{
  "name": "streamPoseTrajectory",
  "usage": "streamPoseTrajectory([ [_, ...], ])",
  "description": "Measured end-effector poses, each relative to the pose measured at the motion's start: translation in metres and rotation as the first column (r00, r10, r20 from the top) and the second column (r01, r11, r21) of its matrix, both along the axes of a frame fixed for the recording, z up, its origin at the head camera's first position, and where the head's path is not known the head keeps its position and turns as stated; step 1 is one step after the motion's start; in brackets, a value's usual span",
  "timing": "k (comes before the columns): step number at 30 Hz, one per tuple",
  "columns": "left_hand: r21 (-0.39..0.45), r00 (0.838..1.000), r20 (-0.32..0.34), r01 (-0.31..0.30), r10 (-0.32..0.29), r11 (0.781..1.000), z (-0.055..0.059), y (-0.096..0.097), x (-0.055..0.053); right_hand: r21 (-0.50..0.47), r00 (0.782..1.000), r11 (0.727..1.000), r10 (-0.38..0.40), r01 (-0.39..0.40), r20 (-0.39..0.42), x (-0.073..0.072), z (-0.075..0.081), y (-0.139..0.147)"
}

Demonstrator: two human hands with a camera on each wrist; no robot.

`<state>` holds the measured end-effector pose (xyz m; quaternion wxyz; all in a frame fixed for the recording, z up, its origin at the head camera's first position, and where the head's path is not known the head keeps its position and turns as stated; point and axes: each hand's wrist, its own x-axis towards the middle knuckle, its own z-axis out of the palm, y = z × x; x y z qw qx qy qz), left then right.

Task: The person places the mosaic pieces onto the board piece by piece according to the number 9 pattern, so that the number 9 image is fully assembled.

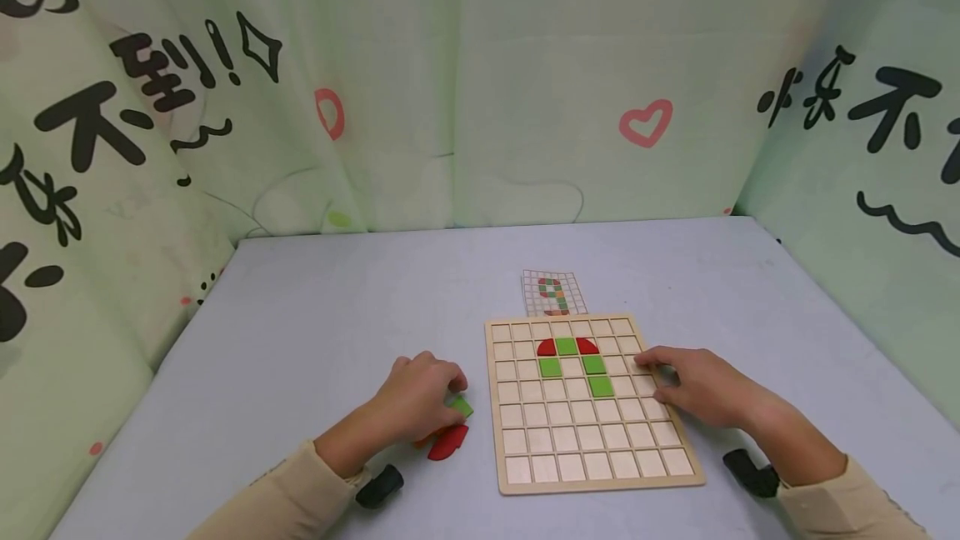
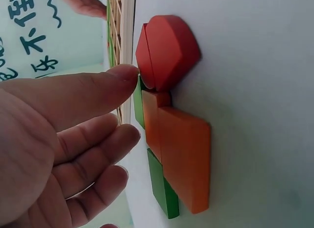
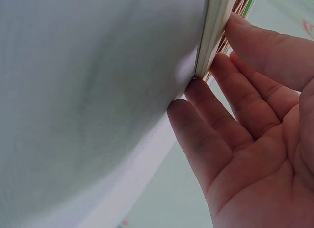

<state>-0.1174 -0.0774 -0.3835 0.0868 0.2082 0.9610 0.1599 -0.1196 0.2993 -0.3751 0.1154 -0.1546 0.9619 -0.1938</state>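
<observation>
My left hand reaches down over loose coloured pieces left of the board. In the left wrist view, its thumb tip is close by the red pieces, and the other fingers are loosely bent with nothing between them and the thumb. Orange pieces and green pieces lie beside the red ones, partly overlapping in this view. My right hand touches the right edge of the wooden grid board with extended fingers and thumb. Green squares and two red rounded pieces sit in its upper cells.
Behind the board lies a pattern card with a gridded design in red, green and orange, its lower edge meeting the board's top. A white-covered table holds everything. Printed curtains hang behind it and at both sides.
</observation>
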Motion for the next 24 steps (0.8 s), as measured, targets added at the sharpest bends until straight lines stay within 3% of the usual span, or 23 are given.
streamPoseTrajectory([
  [24,0.007,0.999,-0.02,0.036,-0.036,0.999,-0.0004,-0.0009,0.0025,-0.007,1.0,1.0,-0.002,0.002,-0.002,0.0007,0.0003,0.0],
])
